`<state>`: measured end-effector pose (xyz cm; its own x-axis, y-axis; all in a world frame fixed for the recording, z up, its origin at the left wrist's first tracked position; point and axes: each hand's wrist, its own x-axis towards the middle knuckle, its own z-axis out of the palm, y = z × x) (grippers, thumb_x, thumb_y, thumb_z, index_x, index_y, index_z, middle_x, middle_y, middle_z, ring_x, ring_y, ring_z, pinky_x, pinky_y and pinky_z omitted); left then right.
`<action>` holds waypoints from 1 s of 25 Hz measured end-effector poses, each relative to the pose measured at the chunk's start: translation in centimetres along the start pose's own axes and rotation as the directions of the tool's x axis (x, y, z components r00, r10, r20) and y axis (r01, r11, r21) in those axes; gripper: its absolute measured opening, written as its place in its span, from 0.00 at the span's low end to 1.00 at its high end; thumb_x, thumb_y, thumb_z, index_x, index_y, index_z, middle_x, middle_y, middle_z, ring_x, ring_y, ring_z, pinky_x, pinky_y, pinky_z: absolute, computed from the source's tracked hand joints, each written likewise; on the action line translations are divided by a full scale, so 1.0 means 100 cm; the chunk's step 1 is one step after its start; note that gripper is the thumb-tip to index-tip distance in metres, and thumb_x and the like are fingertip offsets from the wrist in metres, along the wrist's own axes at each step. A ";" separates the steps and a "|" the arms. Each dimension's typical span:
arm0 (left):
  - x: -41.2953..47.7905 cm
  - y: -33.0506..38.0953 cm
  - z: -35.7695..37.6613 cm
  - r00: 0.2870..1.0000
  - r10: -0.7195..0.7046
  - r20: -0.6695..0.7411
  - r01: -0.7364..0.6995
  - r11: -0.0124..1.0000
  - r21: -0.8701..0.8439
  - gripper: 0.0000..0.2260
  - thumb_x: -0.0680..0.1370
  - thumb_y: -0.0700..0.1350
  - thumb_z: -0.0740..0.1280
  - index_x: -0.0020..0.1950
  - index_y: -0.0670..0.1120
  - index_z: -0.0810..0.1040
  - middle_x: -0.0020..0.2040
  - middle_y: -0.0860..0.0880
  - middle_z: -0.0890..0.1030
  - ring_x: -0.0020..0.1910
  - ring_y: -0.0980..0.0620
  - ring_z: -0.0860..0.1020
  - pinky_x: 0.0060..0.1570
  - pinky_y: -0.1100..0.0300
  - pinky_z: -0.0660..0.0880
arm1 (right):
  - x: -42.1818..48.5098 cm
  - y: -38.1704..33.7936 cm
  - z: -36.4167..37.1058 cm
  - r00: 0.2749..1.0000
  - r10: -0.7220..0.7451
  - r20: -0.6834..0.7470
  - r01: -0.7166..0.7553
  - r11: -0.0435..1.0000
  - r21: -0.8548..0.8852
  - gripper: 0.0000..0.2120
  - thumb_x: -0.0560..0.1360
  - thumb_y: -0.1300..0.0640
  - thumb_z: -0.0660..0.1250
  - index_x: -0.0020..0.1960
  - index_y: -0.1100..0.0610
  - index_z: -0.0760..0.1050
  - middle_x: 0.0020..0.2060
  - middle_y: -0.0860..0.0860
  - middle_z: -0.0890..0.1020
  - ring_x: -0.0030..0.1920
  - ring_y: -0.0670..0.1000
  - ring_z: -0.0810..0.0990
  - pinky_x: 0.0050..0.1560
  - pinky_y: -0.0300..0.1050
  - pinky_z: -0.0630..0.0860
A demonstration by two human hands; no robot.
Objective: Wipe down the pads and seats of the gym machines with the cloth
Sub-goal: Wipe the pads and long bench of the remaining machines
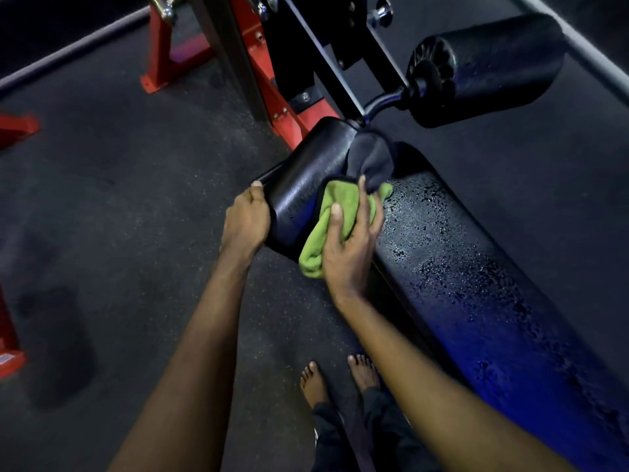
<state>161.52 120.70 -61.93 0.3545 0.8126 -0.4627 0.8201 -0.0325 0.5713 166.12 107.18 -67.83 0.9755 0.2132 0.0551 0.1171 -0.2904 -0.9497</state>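
Droplets (429,222) are beading on the bench pad (476,274) beside open floor (119,199). Right hand (350,250) is gripping the cloth (335,202), left hand (245,223) the seat (303,185) edge

Dim gym, blue glare on wet bench pad (476,267), soft blur, wide-angle edge distortion

A gym: padded bench (476,267), roller pad (490,66), rubber floor (119,199).

Green-grey cloth (340,195) bunched on the black seat (299,185) — bench pad (459,260) wet.
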 end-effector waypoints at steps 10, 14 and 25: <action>0.009 -0.007 0.004 0.999 -0.019 -0.045 0.016 0.998 -0.066 0.24 0.85 0.56 0.50 0.70 0.43 0.74 0.70 0.39 0.74 0.69 0.40 0.71 0.68 0.50 0.65 | 0.027 -0.007 0.008 0.978 0.151 -0.145 -0.142 0.987 0.071 0.26 0.82 0.49 0.64 0.78 0.54 0.67 0.70 0.58 0.72 0.71 0.54 0.73 0.72 0.50 0.69; 0.020 -0.012 0.002 0.999 -0.044 0.006 0.045 0.996 -0.075 0.25 0.84 0.56 0.51 0.66 0.41 0.77 0.67 0.40 0.77 0.65 0.40 0.74 0.65 0.50 0.68 | -0.009 0.002 0.007 0.958 0.286 -0.018 -0.279 0.945 0.168 0.27 0.80 0.45 0.65 0.76 0.55 0.71 0.68 0.54 0.77 0.68 0.47 0.75 0.71 0.41 0.68; -0.022 -0.002 0.030 0.892 0.405 -0.203 -0.321 0.881 0.348 0.29 0.83 0.60 0.48 0.73 0.42 0.70 0.67 0.38 0.76 0.65 0.37 0.73 0.67 0.43 0.68 | 0.020 0.009 0.003 0.861 0.507 0.041 -0.491 0.807 0.328 0.22 0.75 0.41 0.64 0.61 0.54 0.80 0.53 0.50 0.85 0.54 0.53 0.83 0.60 0.60 0.78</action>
<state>161.92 117.17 -63.04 0.5572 0.8293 -0.0436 0.7650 -0.4922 0.4154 168.11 107.57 -68.70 0.8918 0.0742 -0.4464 -0.4451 -0.0335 -0.8948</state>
